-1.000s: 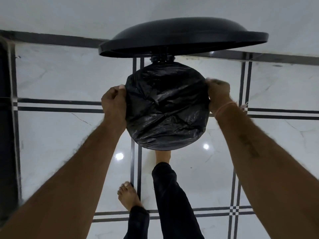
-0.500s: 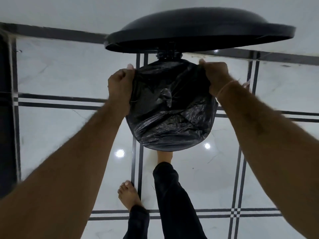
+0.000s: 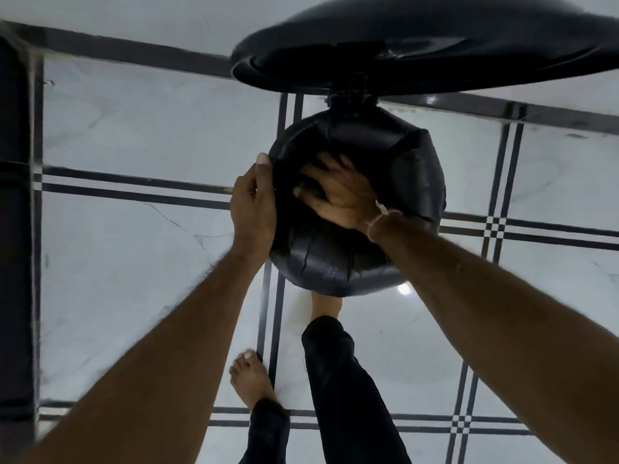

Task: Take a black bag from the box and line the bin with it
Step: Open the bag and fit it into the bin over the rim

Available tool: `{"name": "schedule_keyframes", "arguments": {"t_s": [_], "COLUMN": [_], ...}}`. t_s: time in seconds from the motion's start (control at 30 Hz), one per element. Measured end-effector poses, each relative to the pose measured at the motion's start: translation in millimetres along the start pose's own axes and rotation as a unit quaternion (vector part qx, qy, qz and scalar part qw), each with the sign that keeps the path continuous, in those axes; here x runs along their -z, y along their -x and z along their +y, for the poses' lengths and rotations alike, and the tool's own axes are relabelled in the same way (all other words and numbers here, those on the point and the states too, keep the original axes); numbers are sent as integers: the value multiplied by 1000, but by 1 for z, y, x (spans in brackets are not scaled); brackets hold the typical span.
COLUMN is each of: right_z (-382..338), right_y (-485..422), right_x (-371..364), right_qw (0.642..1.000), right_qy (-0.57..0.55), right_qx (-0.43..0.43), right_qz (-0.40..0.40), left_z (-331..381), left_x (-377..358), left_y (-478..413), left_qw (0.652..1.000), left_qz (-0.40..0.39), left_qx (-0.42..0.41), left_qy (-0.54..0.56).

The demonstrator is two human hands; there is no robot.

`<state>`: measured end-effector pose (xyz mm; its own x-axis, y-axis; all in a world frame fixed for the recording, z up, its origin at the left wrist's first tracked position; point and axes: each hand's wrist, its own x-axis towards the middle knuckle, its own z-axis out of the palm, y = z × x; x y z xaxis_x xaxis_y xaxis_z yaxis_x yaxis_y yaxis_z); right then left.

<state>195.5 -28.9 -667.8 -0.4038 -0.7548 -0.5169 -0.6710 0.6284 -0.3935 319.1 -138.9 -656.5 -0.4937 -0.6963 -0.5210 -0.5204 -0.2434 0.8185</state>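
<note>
A round bin stands on the floor ahead of me, its black lid [image 3: 418,51] tipped up open at the back. A black bag [image 3: 412,182] is stretched over the bin's mouth and folded down around the rim. My left hand [image 3: 254,205] grips the bag's edge at the left side of the rim, thumb on top. My right hand [image 3: 338,192] reaches inside the opening with fingers spread, pressing the plastic down into the bin. The bin's body is hidden under the bag.
The floor is glossy white marble [image 3: 134,128] with black inlay lines. My right foot [image 3: 325,304] rests on the bin's pedal side, my left foot [image 3: 251,380] bare on the floor. A dark vertical edge [image 3: 16,229] runs down the far left.
My right hand left the right side of the rim and went into the bag's mouth, pushing it down. My left hand stayed at the left rim. The view moved closer.
</note>
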Motion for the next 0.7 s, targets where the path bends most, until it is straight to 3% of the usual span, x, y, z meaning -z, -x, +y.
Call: {"name": "schedule_keyframes", "arguments": {"t_s": [0.2, 0.33, 0.43, 0.5, 0.53, 0.57, 0.63, 0.7], "right_z": [22, 43, 45, 41, 32, 22, -2, -29], "right_y": [-18, -10, 4, 23, 38, 54, 78, 85], "right_x": [-22, -32, -10, 13, 25, 36, 40, 27], "right_qw": [998, 979, 889, 826, 817, 838, 916, 965], "right_qy": [-25, -130, -407, -529, -544, -509, -363, -236], "right_qx": [-33, -131, -201, -190, -177, -154, -56, 19], "right_qz": [-52, -82, -57, 29, 77, 121, 159, 113], "left_z": [-10, -12, -8, -5, -5, -3, -5, -6], "left_x": [-5, -5, -5, -6, -5, -6, -4, -3], "left_y": [-4, -4, -3, -1, 0, 1, 0, -1], "left_qw": [999, 999, 999, 999, 999, 999, 1000, 1000], "left_qz": [44, 43, 33, 29, 27, 27, 24, 22], "left_qx": [-6, -28, -22, -16, -16, -17, -14, -10], "left_qy": [-6, 2, 4, 6, 8, 7, 6, 3]}}
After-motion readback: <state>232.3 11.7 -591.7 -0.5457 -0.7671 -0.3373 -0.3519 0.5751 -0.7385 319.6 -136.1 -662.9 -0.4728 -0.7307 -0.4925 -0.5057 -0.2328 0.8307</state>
